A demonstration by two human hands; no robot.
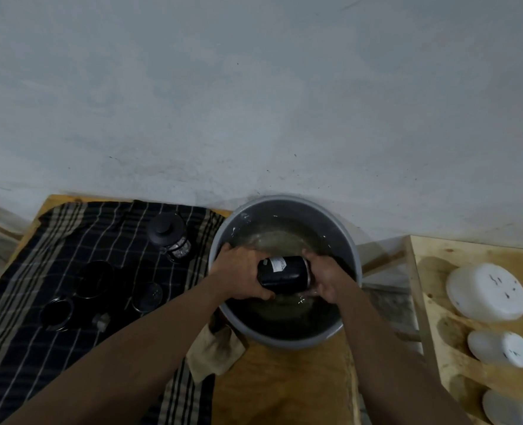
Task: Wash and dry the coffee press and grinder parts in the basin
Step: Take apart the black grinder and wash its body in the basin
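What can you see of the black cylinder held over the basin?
The black cylinder looks like dark plastic or metal, with a white label near its upper edge and a silvery ring at its right end. It lies on its side over the water in the grey basin. The left hand grips one end, the right hand the other.

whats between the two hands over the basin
In the head view, a black cylinder with a white label lies on its side between the left hand and right hand, both gripping it.
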